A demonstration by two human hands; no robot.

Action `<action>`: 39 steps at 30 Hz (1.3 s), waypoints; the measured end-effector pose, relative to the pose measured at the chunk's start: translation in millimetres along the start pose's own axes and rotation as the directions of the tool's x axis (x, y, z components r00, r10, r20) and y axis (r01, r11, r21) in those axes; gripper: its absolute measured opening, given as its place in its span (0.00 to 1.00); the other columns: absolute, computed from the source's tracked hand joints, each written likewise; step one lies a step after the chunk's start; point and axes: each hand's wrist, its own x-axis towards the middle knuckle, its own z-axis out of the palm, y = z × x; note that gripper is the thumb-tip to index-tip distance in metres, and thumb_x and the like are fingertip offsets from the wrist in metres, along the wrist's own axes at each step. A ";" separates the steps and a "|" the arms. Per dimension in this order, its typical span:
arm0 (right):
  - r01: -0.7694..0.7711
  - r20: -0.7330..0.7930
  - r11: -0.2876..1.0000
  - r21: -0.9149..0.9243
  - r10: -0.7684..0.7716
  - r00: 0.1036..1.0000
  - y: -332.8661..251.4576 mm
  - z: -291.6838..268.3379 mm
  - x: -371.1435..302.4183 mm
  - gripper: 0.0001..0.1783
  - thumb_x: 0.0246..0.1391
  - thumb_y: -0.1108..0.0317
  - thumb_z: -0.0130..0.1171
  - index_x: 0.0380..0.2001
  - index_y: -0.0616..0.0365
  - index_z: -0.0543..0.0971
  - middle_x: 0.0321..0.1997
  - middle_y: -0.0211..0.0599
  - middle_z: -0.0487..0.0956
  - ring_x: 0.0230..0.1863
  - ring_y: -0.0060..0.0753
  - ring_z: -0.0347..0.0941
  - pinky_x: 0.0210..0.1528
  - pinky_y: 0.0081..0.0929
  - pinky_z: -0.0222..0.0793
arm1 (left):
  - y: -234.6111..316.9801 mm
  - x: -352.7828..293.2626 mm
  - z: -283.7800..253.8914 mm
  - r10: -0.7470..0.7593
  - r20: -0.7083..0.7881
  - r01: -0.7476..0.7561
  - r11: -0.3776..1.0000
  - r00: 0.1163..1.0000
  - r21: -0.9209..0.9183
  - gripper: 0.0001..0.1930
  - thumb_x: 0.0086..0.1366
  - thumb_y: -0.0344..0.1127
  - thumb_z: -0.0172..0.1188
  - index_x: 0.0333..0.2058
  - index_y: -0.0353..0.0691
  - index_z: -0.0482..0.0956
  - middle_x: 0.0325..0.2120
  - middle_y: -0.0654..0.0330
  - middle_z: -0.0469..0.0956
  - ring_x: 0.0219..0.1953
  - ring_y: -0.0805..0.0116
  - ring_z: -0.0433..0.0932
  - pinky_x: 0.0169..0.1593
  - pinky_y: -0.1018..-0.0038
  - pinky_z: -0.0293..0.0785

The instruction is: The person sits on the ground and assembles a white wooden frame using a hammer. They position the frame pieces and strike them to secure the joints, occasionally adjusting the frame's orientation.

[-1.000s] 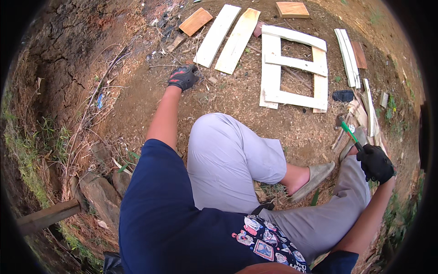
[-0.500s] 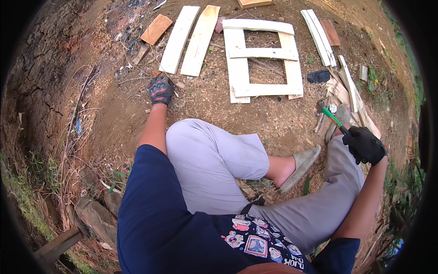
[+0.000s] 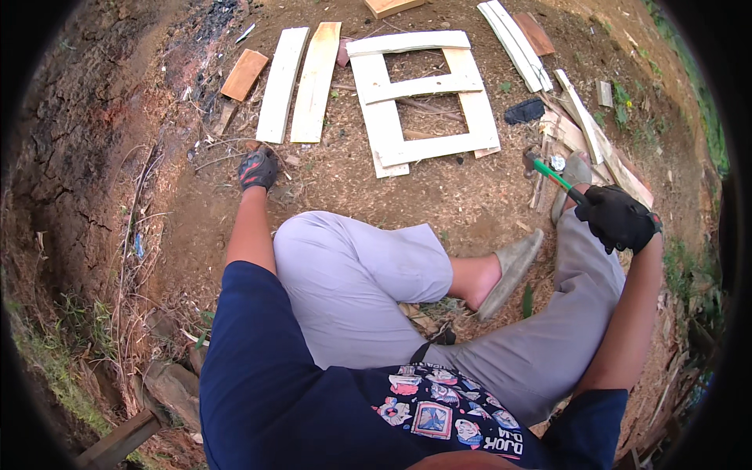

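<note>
A hammer [image 3: 558, 174] with a green and black handle is gripped in my right hand [image 3: 619, 219], which wears a black glove. Its metal head points away from me, above the ground near my right foot. My left hand [image 3: 258, 168], in a black glove with red marks, is low over the soil at the left, beside twigs and near the lower end of a pale plank [image 3: 283, 86]. Its fingers curl down out of sight, so whatever they touch is hidden. Ahead lies a pale wooden frame [image 3: 392, 145] of boards with a crosspiece.
Another pale plank [image 3: 316, 82] lies left of the frame, and a brown wood block [image 3: 244, 74] farther left. Right of the frame are long pale boards [image 3: 515, 47], a dark cloth-like item [image 3: 524, 110] and scrap strips [image 3: 580, 117]. Stones [image 3: 172, 388] sit at the lower left.
The view has shifted, so the boards and frame appear farther left. My left hand appears slightly lower and to the left. My right hand still holds the hammer.
</note>
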 end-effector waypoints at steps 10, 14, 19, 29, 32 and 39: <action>-0.142 0.017 0.981 0.133 0.141 0.990 8.5 1.3 -6.2 0.11 0.63 0.63 0.63 0.34 0.60 0.80 0.18 0.33 0.76 0.13 0.28 0.71 0.15 0.33 0.67 | -7.2 4.4 -11.6 0.062 0.011 -0.062 0.998 0.998 0.013 0.24 0.65 0.49 0.68 0.58 0.53 0.87 0.55 0.51 0.86 0.61 0.49 0.82 0.66 0.55 0.76; -0.144 0.012 0.978 0.149 0.144 0.990 8.6 5.5 5.1 0.12 0.63 0.63 0.63 0.32 0.61 0.79 0.18 0.33 0.75 0.13 0.28 0.71 0.15 0.33 0.67 | -15.7 11.0 -7.6 0.119 -0.048 -0.112 0.986 0.992 0.120 0.25 0.62 0.55 0.71 0.54 0.50 0.90 0.55 0.53 0.86 0.60 0.48 0.82 0.67 0.55 0.74; -0.131 0.030 0.982 0.134 0.128 0.991 7.1 0.4 0.8 0.11 0.64 0.64 0.62 0.32 0.61 0.79 0.18 0.33 0.75 0.12 0.27 0.71 0.15 0.33 0.68 | 7.1 8.4 -2.5 0.092 0.074 -0.102 0.984 0.993 0.148 0.23 0.62 0.56 0.69 0.49 0.50 0.92 0.51 0.51 0.88 0.57 0.49 0.83 0.63 0.56 0.76; -0.094 0.013 0.988 0.123 0.093 0.996 9.8 2.8 2.0 0.10 0.65 0.65 0.62 0.34 0.60 0.80 0.19 0.32 0.75 0.13 0.26 0.71 0.16 0.32 0.68 | -25.6 21.6 20.8 0.054 0.001 -0.053 0.992 0.999 0.112 0.18 0.69 0.52 0.60 0.46 0.49 0.91 0.46 0.49 0.88 0.51 0.44 0.86 0.56 0.51 0.80; -0.096 0.002 0.988 0.119 0.096 0.995 5.8 0.8 -4.7 0.09 0.65 0.65 0.61 0.35 0.61 0.80 0.19 0.32 0.75 0.14 0.26 0.71 0.17 0.31 0.68 | -23.8 17.5 8.9 0.007 0.052 -0.011 0.998 0.999 0.068 0.18 0.69 0.53 0.63 0.48 0.51 0.90 0.46 0.50 0.88 0.51 0.47 0.86 0.56 0.52 0.81; 0.013 -0.001 0.991 0.131 -0.013 1.000 10.0 0.8 -6.5 0.09 0.65 0.66 0.60 0.36 0.62 0.80 0.20 0.34 0.76 0.13 0.26 0.71 0.17 0.31 0.68 | -40.3 6.7 -12.7 -0.055 0.068 0.062 0.993 0.996 -0.105 0.19 0.70 0.48 0.65 0.57 0.58 0.88 0.52 0.51 0.87 0.55 0.48 0.85 0.59 0.55 0.80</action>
